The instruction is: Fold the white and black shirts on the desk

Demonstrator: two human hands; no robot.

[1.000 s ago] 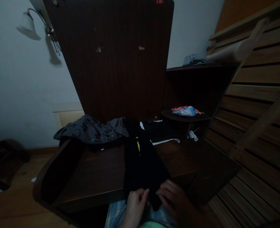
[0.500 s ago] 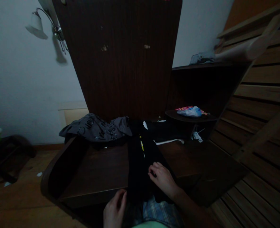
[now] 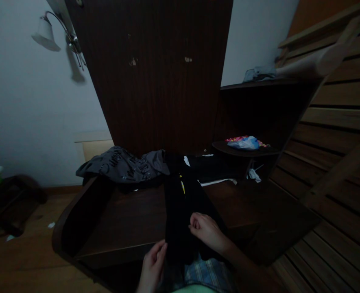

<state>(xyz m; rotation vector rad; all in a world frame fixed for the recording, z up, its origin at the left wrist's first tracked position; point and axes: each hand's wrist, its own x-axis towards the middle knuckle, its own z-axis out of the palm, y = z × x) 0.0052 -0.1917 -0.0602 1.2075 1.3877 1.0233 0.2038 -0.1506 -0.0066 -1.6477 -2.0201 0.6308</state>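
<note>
A long piece of black cloth (image 3: 180, 219) runs from the desk top down over its front edge to my lap. My left hand (image 3: 153, 262) is closed at the cloth's near left edge, thumb and fingertips pinched together on it. Over the right part of the cloth, my right hand (image 3: 207, 232) is closed, with fingers curled in. Whatever its fingertips hold, if anything, is too dark and small to make out. Farther up the cloth shows a narrow yellow and white strip (image 3: 182, 187); I cannot tell what it is.
A grey garment with black lettering (image 3: 121, 165) lies at the desk's back left. White scraps (image 3: 186, 161) and a white strip (image 3: 218, 182) lie at the back. A plastic bag (image 3: 245, 143) rests on a small shelf. Wooden slats (image 3: 335, 162) stand at the right.
My left hand has shifted slightly right and up along the cloth's edge. My right hand has curled more and dropped slightly. The thin white tip below the yellow strip no longer shows.
</note>
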